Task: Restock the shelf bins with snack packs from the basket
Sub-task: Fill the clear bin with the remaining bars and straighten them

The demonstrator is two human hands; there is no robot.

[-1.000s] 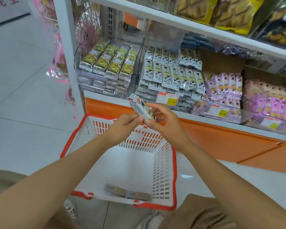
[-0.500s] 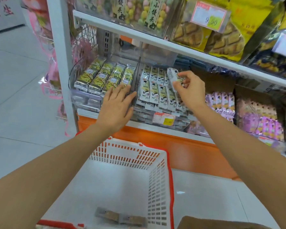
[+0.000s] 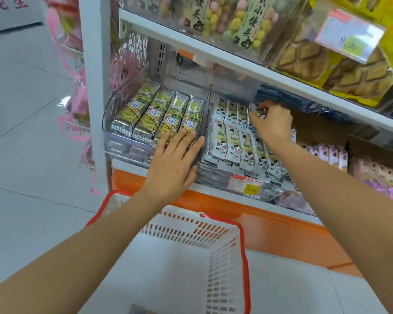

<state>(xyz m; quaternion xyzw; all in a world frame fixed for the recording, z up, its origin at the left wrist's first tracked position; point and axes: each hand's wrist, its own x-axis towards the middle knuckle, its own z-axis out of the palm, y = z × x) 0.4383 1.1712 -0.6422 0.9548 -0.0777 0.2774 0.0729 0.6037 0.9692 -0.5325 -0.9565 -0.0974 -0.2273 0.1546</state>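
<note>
1. The left hand [image 3: 175, 164] lies flat with straight, spread fingers. It rests on the front ends of the green-and-yellow packs [image 3: 159, 114], and its forefinger is beside the divider [image 3: 205, 118].
2. The right hand [image 3: 273, 125] is curled. Its fingertips pinch a small glossy snack pack [image 3: 258, 114] at the back row of the right bin [image 3: 270, 191], close under the upper shelf board [image 3: 213, 51].
3. The left bin [image 3: 123, 146] is clear hard plastic with a rounded corner and sits at the left end of the lower shelf [image 3: 127, 165]. It holds long, narrow foil sticks laid side by side in a sloping row.
4. The right bin holds white packs [image 3: 234, 141]. These are short, shiny pillow wrappers with crimped ends, overlapped like tiles in two rows, with more beneath.
5. The divider is a thin, dark-edged transparent sheet standing upright between the two bins.
6. A red-and-yellow price tag [image 3: 244, 183] is fixed to the right bin's front wall.
7. The basket [image 3: 245, 257] stands on the pale tiled floor [image 3: 27, 155] below the shelf's front edge. It has white plastic walls with slots and a smooth red rim. Something dark and flat shows on its bottom, cut off by the frame.
8. Above the upper board are clear bags of pastel balls and yellow bags of waffle-patterned biscuits.
</note>
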